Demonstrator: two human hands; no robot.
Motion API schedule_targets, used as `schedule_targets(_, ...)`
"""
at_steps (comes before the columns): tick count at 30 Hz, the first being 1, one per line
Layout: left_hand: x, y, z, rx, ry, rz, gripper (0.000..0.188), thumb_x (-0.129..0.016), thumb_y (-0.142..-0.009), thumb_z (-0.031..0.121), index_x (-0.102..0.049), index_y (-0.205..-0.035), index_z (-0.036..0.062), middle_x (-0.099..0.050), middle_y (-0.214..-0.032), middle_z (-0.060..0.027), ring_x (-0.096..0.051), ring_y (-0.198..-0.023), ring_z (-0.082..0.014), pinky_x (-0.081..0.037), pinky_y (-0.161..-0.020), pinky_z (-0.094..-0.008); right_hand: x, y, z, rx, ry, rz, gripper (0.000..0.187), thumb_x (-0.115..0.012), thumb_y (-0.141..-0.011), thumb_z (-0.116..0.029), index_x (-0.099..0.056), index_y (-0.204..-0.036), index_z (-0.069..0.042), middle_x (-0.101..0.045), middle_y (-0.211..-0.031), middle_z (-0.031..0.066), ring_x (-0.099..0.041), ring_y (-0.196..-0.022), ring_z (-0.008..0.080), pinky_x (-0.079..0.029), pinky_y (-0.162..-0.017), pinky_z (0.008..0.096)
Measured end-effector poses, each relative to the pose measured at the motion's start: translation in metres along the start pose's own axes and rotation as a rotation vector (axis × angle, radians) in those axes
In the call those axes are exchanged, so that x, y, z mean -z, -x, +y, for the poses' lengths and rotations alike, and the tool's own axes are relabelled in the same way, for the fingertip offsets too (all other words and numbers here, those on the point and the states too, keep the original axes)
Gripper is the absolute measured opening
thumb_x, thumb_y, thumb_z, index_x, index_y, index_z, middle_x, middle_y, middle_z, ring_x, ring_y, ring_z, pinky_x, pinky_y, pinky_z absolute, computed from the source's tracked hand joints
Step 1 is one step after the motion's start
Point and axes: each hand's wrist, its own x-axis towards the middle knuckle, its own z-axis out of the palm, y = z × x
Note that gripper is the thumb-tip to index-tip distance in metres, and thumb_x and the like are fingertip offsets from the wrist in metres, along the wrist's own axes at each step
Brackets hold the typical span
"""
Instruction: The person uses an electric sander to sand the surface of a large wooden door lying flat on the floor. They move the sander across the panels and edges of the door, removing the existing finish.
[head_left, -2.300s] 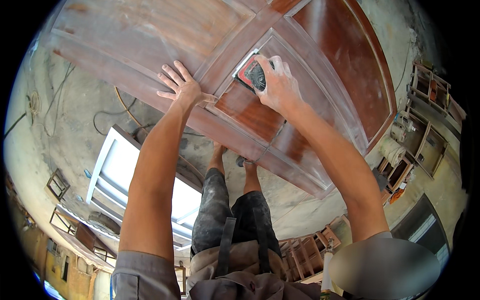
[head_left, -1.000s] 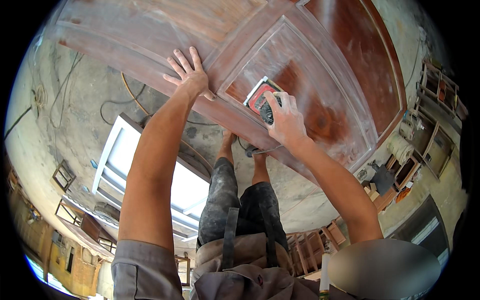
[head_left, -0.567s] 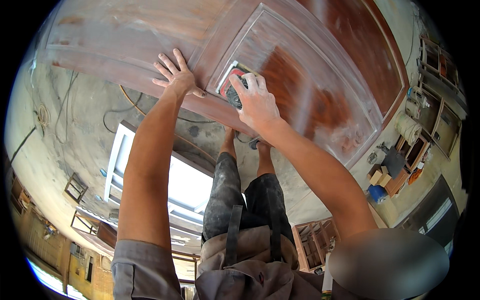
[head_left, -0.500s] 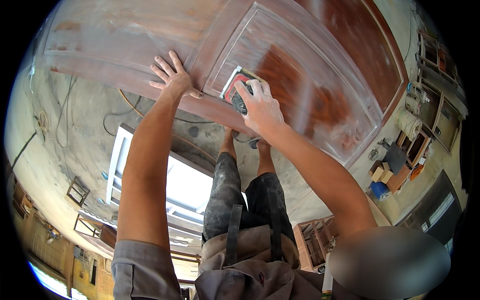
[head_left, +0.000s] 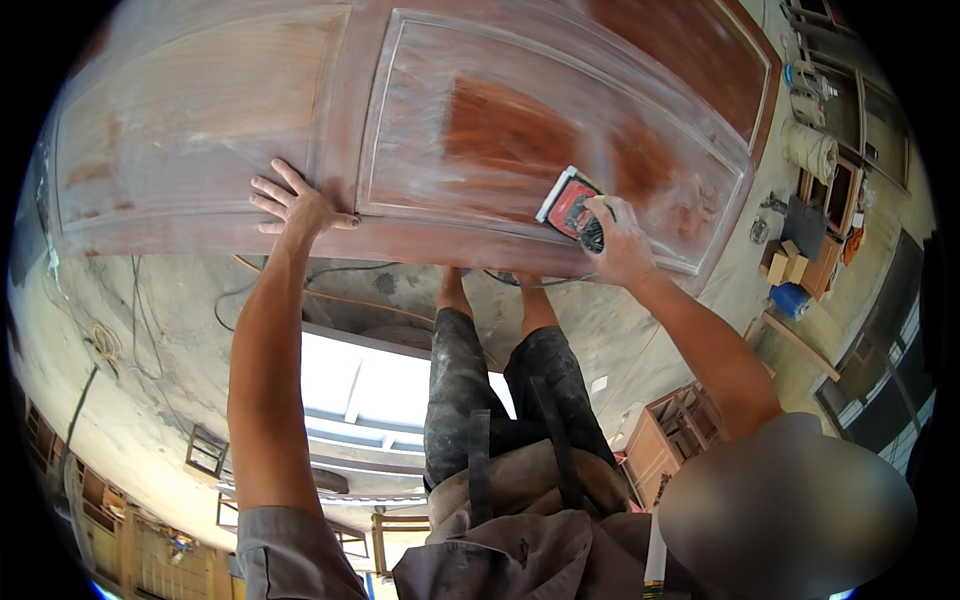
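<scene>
A large reddish-brown wooden panelled door (head_left: 250, 120) lies flat in front of me, its surface whitened with sanding dust. My left hand (head_left: 297, 205) rests flat on the door's near rail, fingers spread. My right hand (head_left: 618, 240) grips a small red and black electric sander (head_left: 570, 205), pressed on the lower right part of the recessed panel (head_left: 520, 130). A patch of darker bare wood shows in the panel's middle.
My legs and dark dusty trousers (head_left: 500, 390) stand under the door's near edge on a concrete floor (head_left: 170, 330). A cable (head_left: 330, 270) trails below the door. Wooden frames and boxes (head_left: 800, 260) and a blue container (head_left: 795, 300) lie at the right.
My right hand has slid the sander rightward along the panel's lower edge, away from my left hand. The left hand stays flat on the rail. My view has shifted.
</scene>
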Motion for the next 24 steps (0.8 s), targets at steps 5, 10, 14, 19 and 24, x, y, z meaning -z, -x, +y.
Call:
schedule_targets(5, -0.004, -0.001, -0.004, -0.011, 0.003, 0.014, 0.182, -0.106, -0.054, 0.044, 0.043, -0.154, 0.0113, 0.038, -0.161, -0.0361, 0.028, -0.153, -0.0534, -0.008, -0.117, -0.0810, -0.010, -0.005, -0.014, -0.023, -0.063, 0.120, 0.073, -0.085, -0.074, -0.016, -0.051, -0.139, -0.013, -0.054, -0.137, 0.0126, -0.056, -0.128, 0.0401, -0.060, -0.092, 0.0491)
schedule_targets(10, 0.001, -0.001, -0.005, 0.011, -0.008, 0.005, 0.183, -0.106, -0.053, 0.045, 0.042, -0.154, 0.0096, 0.039, -0.160, -0.0369, 0.031, -0.152, -0.0540, -0.007, -0.118, -0.0807, -0.025, -0.069, -0.125, 0.001, -0.213, 0.081, 0.074, -0.087, -0.073, -0.019, -0.051, -0.138, -0.011, -0.053, -0.134, 0.0130, -0.058, -0.125, 0.0400, -0.065, -0.084, 0.0476)
schedule_targets(14, -0.007, -0.007, 0.003, -0.040, -0.033, 0.034, 0.186, -0.107, -0.047, 0.049, 0.039, -0.156, 0.0087, 0.035, -0.161, -0.0388, 0.027, -0.153, -0.0564, -0.012, -0.116, -0.0820, -0.040, -0.113, -0.199, 0.028, -0.250, 0.131, 0.080, -0.088, -0.072, -0.018, -0.050, -0.143, -0.015, -0.053, -0.130, 0.0141, -0.058, -0.124, 0.0407, -0.067, -0.079, 0.0467)
schedule_targets(19, -0.009, -0.016, -0.009, -0.060, -0.052, 0.032, 0.187, -0.105, -0.047, 0.056, 0.040, -0.155, 0.0069, 0.033, -0.161, -0.0410, 0.026, -0.152, -0.0582, -0.011, -0.120, -0.0769, -0.054, -0.113, -0.208, 0.025, -0.249, 0.121, 0.081, -0.088, -0.073, -0.017, -0.050, -0.145, -0.020, -0.052, -0.130, 0.0141, -0.056, -0.125, 0.0400, -0.066, -0.082, 0.0475)
schedule_targets(24, -0.007, -0.017, -0.015, 0.003, -0.072, 0.017, 0.184, -0.106, -0.051, 0.049, 0.043, -0.154, 0.0110, 0.036, -0.162, -0.0359, 0.027, -0.154, -0.0541, -0.010, -0.120, -0.0766, -0.040, -0.057, -0.151, -0.157, -0.297, 0.123, 0.078, -0.087, -0.073, -0.015, -0.051, -0.141, -0.021, -0.052, -0.132, 0.0123, -0.056, -0.126, 0.0411, -0.065, -0.082, 0.0497)
